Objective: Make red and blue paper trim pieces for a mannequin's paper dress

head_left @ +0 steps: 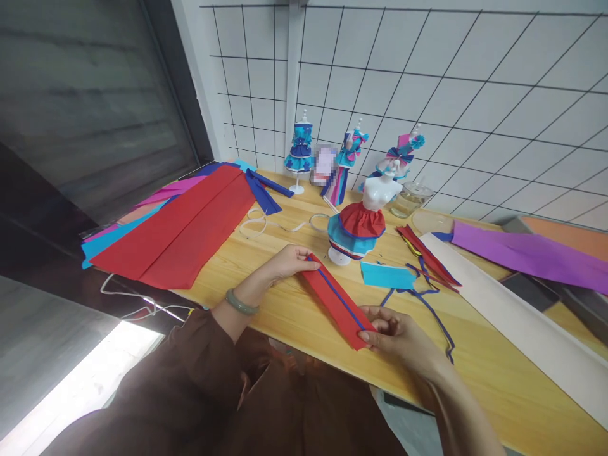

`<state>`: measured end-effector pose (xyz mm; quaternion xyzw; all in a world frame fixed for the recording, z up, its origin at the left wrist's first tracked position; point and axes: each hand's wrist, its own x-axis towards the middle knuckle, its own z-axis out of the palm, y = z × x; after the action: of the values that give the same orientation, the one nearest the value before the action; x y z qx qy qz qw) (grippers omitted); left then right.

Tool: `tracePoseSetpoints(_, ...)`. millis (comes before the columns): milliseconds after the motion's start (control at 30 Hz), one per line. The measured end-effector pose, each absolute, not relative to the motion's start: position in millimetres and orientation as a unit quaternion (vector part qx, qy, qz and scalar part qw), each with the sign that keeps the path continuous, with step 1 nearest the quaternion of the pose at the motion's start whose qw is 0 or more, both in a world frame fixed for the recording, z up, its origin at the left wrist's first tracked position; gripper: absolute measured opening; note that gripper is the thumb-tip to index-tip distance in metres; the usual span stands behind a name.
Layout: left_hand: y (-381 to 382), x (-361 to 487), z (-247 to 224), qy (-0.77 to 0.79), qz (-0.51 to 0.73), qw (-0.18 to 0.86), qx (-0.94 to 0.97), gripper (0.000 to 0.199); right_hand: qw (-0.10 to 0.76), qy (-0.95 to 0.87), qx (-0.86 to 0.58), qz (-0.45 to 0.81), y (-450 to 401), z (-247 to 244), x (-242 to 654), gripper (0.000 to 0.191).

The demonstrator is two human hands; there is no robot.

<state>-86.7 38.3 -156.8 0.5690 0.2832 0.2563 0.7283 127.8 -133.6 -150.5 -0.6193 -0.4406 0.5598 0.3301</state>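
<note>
Between my two hands a red strip of fabric or paper [330, 297] is stretched at a slant over the table, a narrow blue band running along its length. My left hand [294, 263] pinches the far end, a green bangle on its wrist. The near end is gripped by my right hand [384, 329], thumb on top and fingers curled beneath. Just beyond the strip stands a small white mannequin [381, 190] in a skirt [356, 229] with red and light blue layers. To its right lie a light blue piece [387, 275] and loose thin blue strips [439, 323].
Large red sheets [190, 221] lie over other coloured ones at the left. Three dressed mannequins, one in blue [299, 149], stand along the grid-lined wall, near a glass jar [411, 199]. A long white sheet [522, 323] and a purple sheet [527, 253] extend rightward. A white cord [285, 227] curls behind.
</note>
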Motion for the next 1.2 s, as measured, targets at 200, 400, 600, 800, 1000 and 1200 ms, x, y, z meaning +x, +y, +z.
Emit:
tracePoseSetpoints(200, 38, -87, -157, 0.276, 0.254, 0.733, 0.568, 0.03, 0.319, -0.424, -0.634, 0.563, -134, -153, 130, 0.063)
tracePoseSetpoints(400, 38, -86, -158, 0.274, 0.259, 0.735, 0.564, 0.032, 0.296, -0.428, -0.641, 0.564, -133, -151, 130, 0.054)
tracePoseSetpoints(600, 38, -86, -159, 0.284, 0.266, 0.732, 0.559, 0.033, 0.287, -0.428, -0.632, 0.578, -131, -152, 132, 0.038)
tracePoseSetpoints(800, 37, -86, -156, 0.293, 0.269, 0.737, 0.546, 0.036, 0.28, -0.431, -0.624, 0.589, -130, -147, 132, 0.039)
tracePoseSetpoints(1000, 33, -84, -151, 0.284, 0.26, 0.739, 0.553, 0.035, 0.304, -0.451, -0.624, 0.562, -126, -143, 122, 0.044)
tracePoseSetpoints(1200, 32, -84, -151, 0.291, 0.259, 0.739, 0.549, 0.035, 0.304, -0.455, -0.614, 0.569, -112, -142, 104, 0.043)
